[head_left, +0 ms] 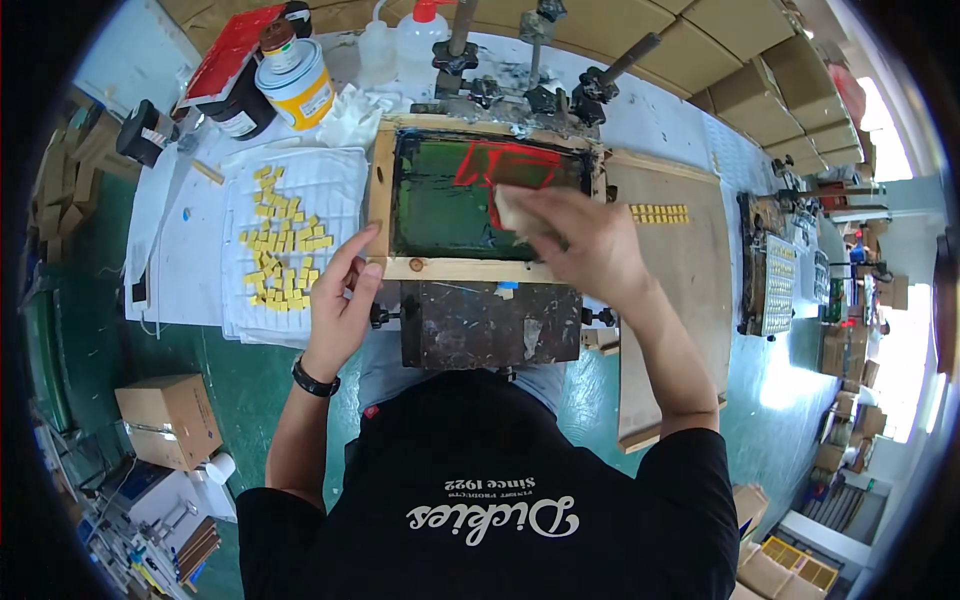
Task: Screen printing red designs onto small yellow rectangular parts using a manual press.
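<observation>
A wooden screen-printing frame (455,269) lies in front of me, its green mesh (440,205) streaked with red ink (548,160) at the upper middle and right. My right hand (595,245) is closed round the pale handle of a squeegee (512,205) over the mesh; motion blurs it, and whether its blade touches the mesh I cannot tell. At the frame's near left corner, my left hand (340,295) grips the wood between thumb and forefinger. Under the frame's near edge juts a dark, paint-spotted metal base (490,325).
Many small yellow pieces (285,240) lie on a white padded sheet (345,185) at left. More yellow pieces (660,213) sit in rows on a brown board (680,300) at right. Ink cans (297,85), squeeze bottles (420,40) and clamp posts (535,75) stand behind the frame.
</observation>
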Available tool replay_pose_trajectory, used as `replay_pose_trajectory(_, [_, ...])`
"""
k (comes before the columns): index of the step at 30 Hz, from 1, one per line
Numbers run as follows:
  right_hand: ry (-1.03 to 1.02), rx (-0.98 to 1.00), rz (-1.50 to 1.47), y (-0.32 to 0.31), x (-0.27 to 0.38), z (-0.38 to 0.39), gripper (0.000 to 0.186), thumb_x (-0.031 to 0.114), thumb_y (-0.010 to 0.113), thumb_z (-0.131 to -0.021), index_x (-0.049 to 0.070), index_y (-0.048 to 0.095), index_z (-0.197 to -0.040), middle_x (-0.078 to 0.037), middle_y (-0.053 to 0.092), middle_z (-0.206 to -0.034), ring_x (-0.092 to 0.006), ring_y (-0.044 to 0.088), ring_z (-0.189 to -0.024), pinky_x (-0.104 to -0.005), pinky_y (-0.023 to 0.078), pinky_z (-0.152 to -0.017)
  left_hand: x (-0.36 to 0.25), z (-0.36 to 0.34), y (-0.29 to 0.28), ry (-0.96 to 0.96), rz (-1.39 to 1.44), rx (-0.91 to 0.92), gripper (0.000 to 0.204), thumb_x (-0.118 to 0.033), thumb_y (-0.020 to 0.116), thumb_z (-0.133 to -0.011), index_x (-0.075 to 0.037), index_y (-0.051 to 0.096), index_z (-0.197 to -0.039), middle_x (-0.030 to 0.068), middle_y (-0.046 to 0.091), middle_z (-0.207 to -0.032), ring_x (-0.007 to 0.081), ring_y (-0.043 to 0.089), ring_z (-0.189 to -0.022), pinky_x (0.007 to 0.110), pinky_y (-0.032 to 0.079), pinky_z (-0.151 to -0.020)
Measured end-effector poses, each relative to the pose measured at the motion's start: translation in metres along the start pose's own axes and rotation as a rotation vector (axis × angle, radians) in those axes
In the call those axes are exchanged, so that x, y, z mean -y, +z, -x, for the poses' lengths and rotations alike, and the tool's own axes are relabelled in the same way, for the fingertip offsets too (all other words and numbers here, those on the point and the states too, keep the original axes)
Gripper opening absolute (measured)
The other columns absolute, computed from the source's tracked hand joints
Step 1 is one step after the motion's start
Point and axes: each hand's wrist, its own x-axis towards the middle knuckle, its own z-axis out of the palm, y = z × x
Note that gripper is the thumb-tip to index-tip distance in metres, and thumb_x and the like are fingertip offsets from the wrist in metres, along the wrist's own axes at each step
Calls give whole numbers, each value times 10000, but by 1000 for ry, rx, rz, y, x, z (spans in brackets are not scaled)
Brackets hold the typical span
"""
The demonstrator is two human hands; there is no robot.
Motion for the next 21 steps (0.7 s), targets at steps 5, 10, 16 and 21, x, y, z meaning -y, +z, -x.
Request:
replay_pose_trajectory(5, [-71,-7,82,0,13,26,406,50,820,-760,68,774,-1163,-63,782,-1122,-252,712,-702,-326,554,-607,1,-3,-1,-11,-18,36,443,-88,582,-1097,3,557,-1529,63,661,-1207,98,541,-870,242,540,-813])
replay_pose_trajectory(10, [-59,-36,50,-16,10,8,419,55,827,-757,48,774,-1172,-70,784,-1119,-254,709,-703,-328,553,-610,-6,-2,-1,10,22,-10,433,-58,608,-1065,-19,601,-1496,22,620,-1032,92,507,-809,228,478,-761])
replay_pose_trajectory(16, [-39,0,-119,-34,22,3,410,32,823,-757,26,779,-1164,-84,781,-1087,-239,680,-694,-326,530,-617,-21,-2,-3,60,-9,-82,407,-38,619,-1045,-43,651,-1451,-18,591,-858,89,480,-719,223,420,-693])
replay_pose_trajectory(21, [168,73,-265,-49,10,-19,359,-46,784,-802,-2,776,-1159,-51,752,-1057,-165,571,-701,-272,469,-651,-32,-5,-11,90,13,-67,378,-71,620,-1056,-35,662,-1430,-5,624,-872,108,513,-709,239,431,-682])
